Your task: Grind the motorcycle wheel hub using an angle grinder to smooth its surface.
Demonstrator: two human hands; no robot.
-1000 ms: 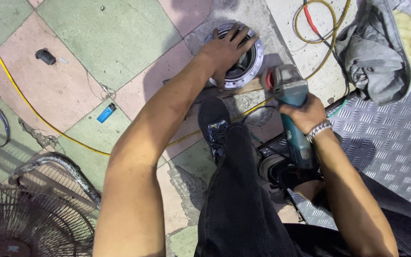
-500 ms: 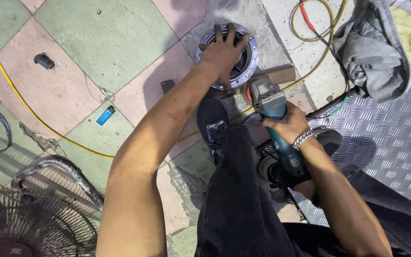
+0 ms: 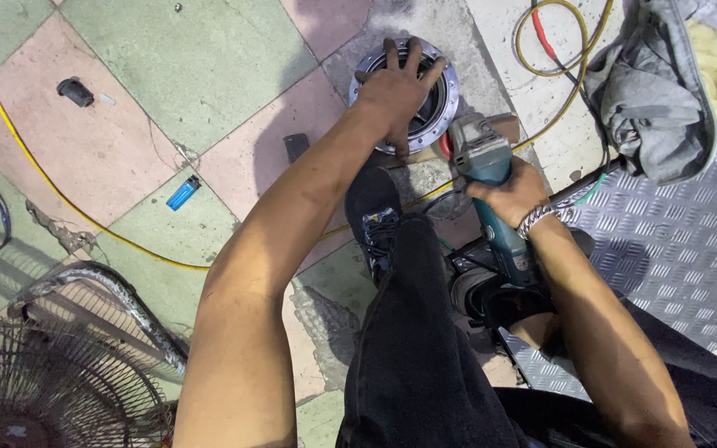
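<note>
Two hands, left hand [image 3: 397,90] fingers splayed on metal ring [image 3: 450,91]

Left hand [image 3: 397,90] flat on the metal ring [image 3: 445,99] lying on the floor, angle grinder [image 3: 485,178] just right of it in the right hand [image 3: 508,192], shoe [image 3: 375,217] below the ring, lighter [image 3: 182,193] well left, cloth [image 3: 665,91] far right.

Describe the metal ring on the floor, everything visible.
The ring is a round, silvery metal flange with small holes around its rim and a dark open centre. It lies flat on grey concrete floor. The left hand presses on it, fingers spread, covering much of it. The teal grinder in the right hand sits at its lower right edge.
</note>
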